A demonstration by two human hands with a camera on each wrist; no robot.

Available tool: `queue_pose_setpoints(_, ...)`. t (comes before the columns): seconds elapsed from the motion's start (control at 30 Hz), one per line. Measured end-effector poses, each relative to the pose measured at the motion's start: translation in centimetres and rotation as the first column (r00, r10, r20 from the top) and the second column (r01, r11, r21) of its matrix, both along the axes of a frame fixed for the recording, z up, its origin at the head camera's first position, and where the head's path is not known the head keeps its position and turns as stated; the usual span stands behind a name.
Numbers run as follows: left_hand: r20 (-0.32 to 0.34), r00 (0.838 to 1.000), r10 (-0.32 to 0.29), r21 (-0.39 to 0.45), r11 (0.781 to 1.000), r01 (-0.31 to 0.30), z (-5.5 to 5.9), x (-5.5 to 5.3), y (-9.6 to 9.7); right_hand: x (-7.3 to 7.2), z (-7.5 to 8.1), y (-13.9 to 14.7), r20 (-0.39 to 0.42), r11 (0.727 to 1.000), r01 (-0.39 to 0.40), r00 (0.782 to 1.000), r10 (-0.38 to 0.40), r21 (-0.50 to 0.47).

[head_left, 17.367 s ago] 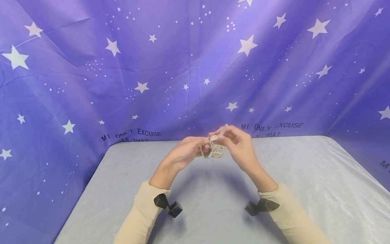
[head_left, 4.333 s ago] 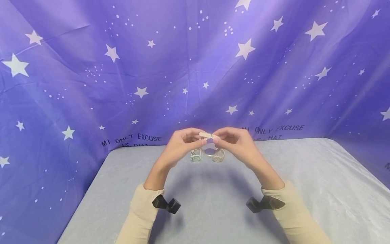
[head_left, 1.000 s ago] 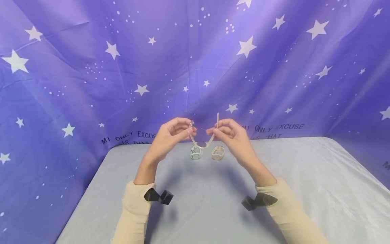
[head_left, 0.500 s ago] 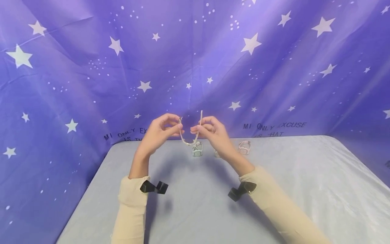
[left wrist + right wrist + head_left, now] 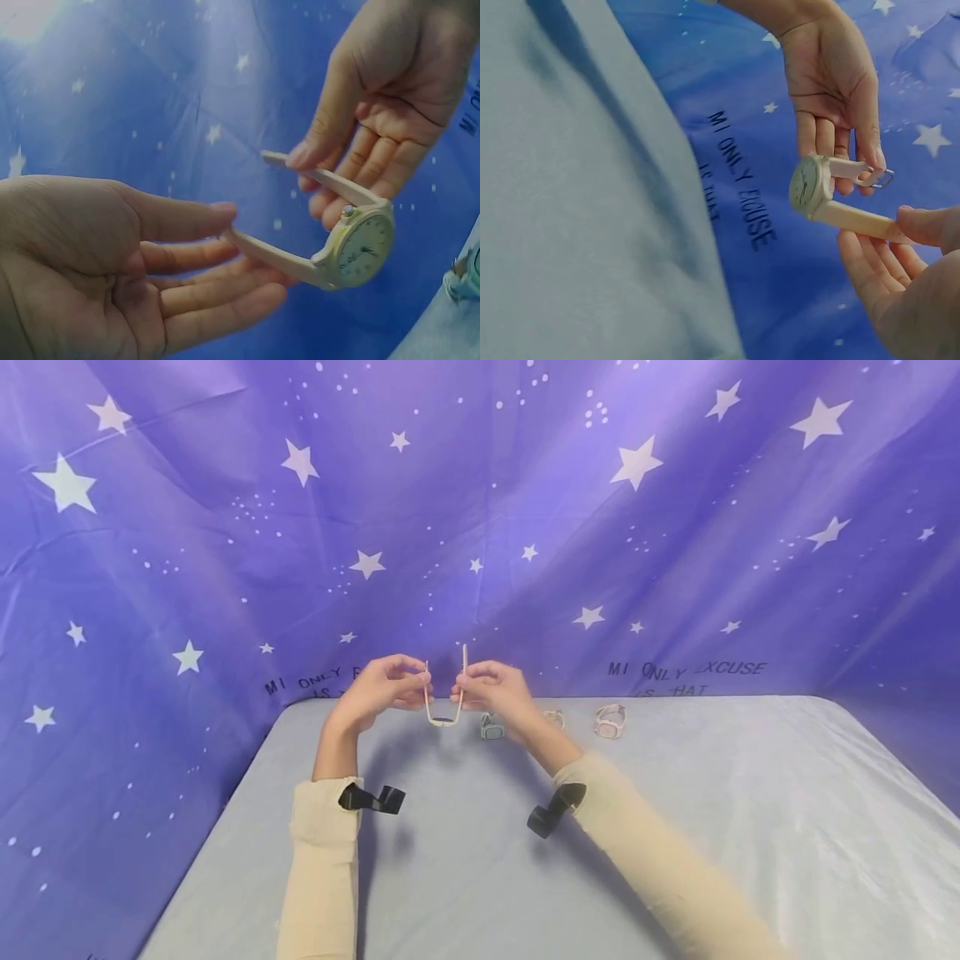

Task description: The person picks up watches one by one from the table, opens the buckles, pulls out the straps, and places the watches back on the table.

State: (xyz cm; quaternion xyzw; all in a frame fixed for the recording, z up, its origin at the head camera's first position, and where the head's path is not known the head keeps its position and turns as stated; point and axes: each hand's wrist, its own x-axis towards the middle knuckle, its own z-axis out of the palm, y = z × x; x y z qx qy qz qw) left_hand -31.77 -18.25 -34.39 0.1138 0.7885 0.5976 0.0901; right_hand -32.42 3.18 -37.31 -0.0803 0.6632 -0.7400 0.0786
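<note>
A cream wristwatch [image 5: 443, 722] hangs in a U above the far part of the table, its round dial [image 5: 365, 250] at the bottom and its strap undone. My left hand [image 5: 378, 693] pinches the short strap end with the metal buckle [image 5: 885, 178] between thumb and fingers. The long strap end is pinched by my right hand [image 5: 498, 689], its tip sticking up past the thumb. Behind the right hand on the table stand a green watch [image 5: 492, 728] and a cream watch [image 5: 555, 718], the latter partly hidden by the wrist. Further right stands a pale pink watch [image 5: 610, 723].
A grey-blue cloth covers the table [image 5: 465, 877]. Its far edge meets a purple curtain [image 5: 480, 510] printed with stars and lettering. Black wrist cameras [image 5: 390, 800] sit on both beige sleeves.
Earlier my hands were together at the strap's buckle; the strap has since come undone and its ends are apart. Both hands have moved left with the wristwatch, uncovering the pink watch.
</note>
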Motion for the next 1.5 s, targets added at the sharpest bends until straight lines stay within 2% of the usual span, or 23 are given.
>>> queue_pose_setpoints(0.17, 0.123, 0.992, -0.017, -0.049, 0.999, 0.024, -1.3, -0.8, -1.0, -0.7, -1.6, -1.4, 0.056, 0.999, -0.004, 0.998, 0.002, 0.031)
queue_pose_setpoints(0.37, 0.246, 0.969, -0.028, -0.077, 0.996, 0.049, -2.8, -1.4, -1.8, -1.1, -3.3, -2.7, 0.104, 0.998, -0.007, 0.995, 0.001, 0.057)
queue_pose_setpoints(0.57, 0.318, 0.948, -0.021, -0.091, 0.994, 0.052, -4.3, -1.9, -2.3, -1.2, -4.7, -3.4, 0.147, 0.992, -0.036, 0.989, 0.019, 0.118)
queue_pose_setpoints(0.73, 0.366, 0.93, 0.019, -0.113, 0.993, 0.024, -5.0, -2.3, -2.4, -1.3, -5.6, -3.7, 0.154, 0.989, -0.05, 0.988, 0.029, 0.137)
queue_pose_setpoints(0.87, 0.384, 0.923, 0.043, -0.119, 0.993, 0.004, -5.5, -2.5, -2.4, -1.4, -6.1, -3.9, 0.149, 0.988, -0.049, 0.988, 0.027, 0.144)
queue_pose_setpoints(1.0, 0.383, 0.921, 0.069, -0.122, 0.992, -0.023, -5.8, -2.7, -2.2, -1.5, -6.5, -4.1, 0.148, 0.989, -0.043, 0.989, 0.022, 0.141)
queue_pose_setpoints(1.3, 0.348, 0.935, 0.069, -0.113, 0.993, -0.031, -6.6, -3.1, -2.2, -1.5, -7.2, -4.3, 0.168, 0.992, -0.011, 0.986, -0.011, 0.127)
queue_pose_setpoints(1.5, 0.353, 0.929, 0.109, -0.12, 0.99, -0.071, -7.1, -3.3, -2.0, -1.6, -7.6, -4.6, 0.156, 0.989, 0.009, 0.987, -0.032, 0.144)
